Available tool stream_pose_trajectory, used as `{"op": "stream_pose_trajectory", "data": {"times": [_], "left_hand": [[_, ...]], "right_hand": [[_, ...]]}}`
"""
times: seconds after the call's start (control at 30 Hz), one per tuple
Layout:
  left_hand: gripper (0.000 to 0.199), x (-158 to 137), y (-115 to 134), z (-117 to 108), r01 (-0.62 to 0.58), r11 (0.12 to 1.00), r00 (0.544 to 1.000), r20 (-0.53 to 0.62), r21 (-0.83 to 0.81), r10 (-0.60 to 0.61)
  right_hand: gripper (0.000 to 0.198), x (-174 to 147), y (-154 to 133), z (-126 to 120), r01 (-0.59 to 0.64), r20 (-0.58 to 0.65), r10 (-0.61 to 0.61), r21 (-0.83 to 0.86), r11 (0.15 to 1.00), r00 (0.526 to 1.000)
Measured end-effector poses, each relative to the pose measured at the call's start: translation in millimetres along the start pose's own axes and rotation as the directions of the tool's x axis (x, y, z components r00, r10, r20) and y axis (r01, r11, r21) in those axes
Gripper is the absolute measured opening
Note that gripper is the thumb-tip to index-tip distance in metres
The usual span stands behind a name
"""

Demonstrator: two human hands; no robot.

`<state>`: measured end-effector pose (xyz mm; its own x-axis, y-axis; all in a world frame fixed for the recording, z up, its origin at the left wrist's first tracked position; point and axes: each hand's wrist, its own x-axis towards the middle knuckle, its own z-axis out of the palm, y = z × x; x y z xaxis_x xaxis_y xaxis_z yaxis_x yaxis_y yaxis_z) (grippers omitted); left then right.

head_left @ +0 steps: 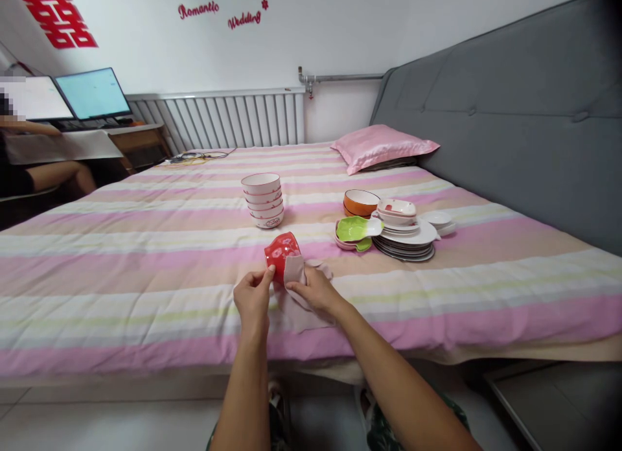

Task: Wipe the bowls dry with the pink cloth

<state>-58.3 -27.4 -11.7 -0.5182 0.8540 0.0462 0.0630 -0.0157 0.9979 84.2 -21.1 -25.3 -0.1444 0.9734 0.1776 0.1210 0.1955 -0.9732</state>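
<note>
A red bowl (280, 249) with a pale flower pattern is tilted on its side just above the near part of the bed. My left hand (253, 295) pinches its left edge between thumb and fingers. Against the bowl's right side my right hand (315, 288) presses a greyish-pink cloth (294, 269), whose loose end hangs down onto the bedspread. Beyond the bowl stands an upright stack of white bowls (262, 201) with red rims. The inside of the red bowl is hidden from me.
Stacked plates (405, 247), small dishes (397, 208), orange bowls (359, 201) and a green leaf-shaped dish (357, 229) sit to the right on the striped bedspread (146, 256). A pink pillow (381, 146) lies by the grey headboard (495, 107). At far left a person sits beside monitors (92, 93).
</note>
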Motion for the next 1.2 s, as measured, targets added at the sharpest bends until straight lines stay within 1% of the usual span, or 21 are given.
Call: {"op": "stream_pose_trajectory", "data": {"times": [0.1, 0.13, 0.2, 0.3, 0.4, 0.43, 0.5, 0.57, 0.63, 0.7, 0.77, 0.9, 1.03, 1.2], "left_hand": [[0.036, 0.3, -1.2, -1.1, 0.006, 1.0, 1.0, -0.012, 0.01, -0.006], [0.036, 0.5, -1.3, -1.4, 0.0, 1.0, 1.0, -0.01, 0.013, 0.0], [0.036, 0.8, -0.8, -1.5, -0.023, 1.0, 1.0, 0.006, 0.011, 0.023], [0.035, 0.0, 3.1, 0.1, -0.056, 0.998, 0.997, 0.045, -0.03, 0.057], [0.036, -3.4, 9.4, 3.1, -0.063, 0.994, 0.994, 0.08, -0.094, 0.071], [0.037, -4.9, 11.3, 4.1, -0.065, 0.992, 0.992, 0.097, -0.112, 0.076], [0.038, -7.5, 13.0, 5.7, -0.083, 0.987, 0.985, 0.142, -0.135, 0.102], [0.04, -8.5, 11.7, 6.9, -0.126, 0.982, 0.969, 0.194, -0.139, 0.152], [0.042, -7.7, 7.8, 7.6, -0.18, 0.976, 0.948, 0.243, -0.122, 0.205], [0.043, -5.6, 3.1, 8.0, -0.22, 0.971, 0.931, 0.277, -0.092, 0.237], [0.043, -3.5, -0.8, 8.1, -0.236, 0.969, 0.925, 0.288, -0.074, 0.247], [0.044, -1.8, -4.1, 7.8, -0.236, 0.969, 0.93, 0.272, -0.076, 0.248], [0.045, -2.1, -4.0, 7.9, -0.235, 0.97, 0.938, 0.247, -0.066, 0.244], [0.047, -2.1, -2.9, 8.2, -0.215, 0.974, 0.947, 0.226, -0.073, 0.226]], "right_hand": [[0.014, -0.4, 0.9, 0.5, 0.034, 0.009, -0.033, -0.188, 0.982, 0.999], [0.014, -0.3, 2.0, 0.6, 0.036, 0.013, -0.034, -0.197, 0.98, 0.999], [0.018, 0.5, 4.9, 0.6, 0.039, 0.013, -0.037, -0.152, 0.988, 0.999], [0.026, 3.0, 7.1, -0.8, 0.045, -0.01, -0.045, -0.02, 0.999, 0.999], [0.034, 4.9, 1.5, -3.4, 0.025, -0.05, -0.015, 0.206, 0.978, 0.999], [0.035, 5.0, -2.0, -4.4, 0.005, -0.063, 0.015, 0.303, 0.953, 0.998], [0.036, 4.8, -9.8, -6.5, -0.055, -0.072, 0.102, 0.479, 0.876, 0.992], [0.038, 4.3, -16.4, -8.5, -0.086, -0.074, 0.159, 0.586, 0.805, 0.984], [0.04, 4.1, -20.0, -10.2, -0.092, -0.079, 0.185, 0.639, 0.764, 0.98], [0.042, 4.1, -20.8, -11.3, -0.105, -0.079, 0.205, 0.654, 0.749, 0.975], [0.042, 4.1, -20.3, -11.9, -0.124, -0.076, 0.224, 0.643, 0.756, 0.972], [0.043, 2.3, -20.2, -11.8, -0.14, -0.055, 0.215, 0.599, 0.789, 0.975], [0.044, -0.8, -22.2, -10.3, -0.16, 0.001, 0.191, 0.552, 0.818, 0.982], [0.045, -2.2, -18.3, -11.1, -0.167, 0.024, 0.173, 0.43, 0.888, 0.985]]}}
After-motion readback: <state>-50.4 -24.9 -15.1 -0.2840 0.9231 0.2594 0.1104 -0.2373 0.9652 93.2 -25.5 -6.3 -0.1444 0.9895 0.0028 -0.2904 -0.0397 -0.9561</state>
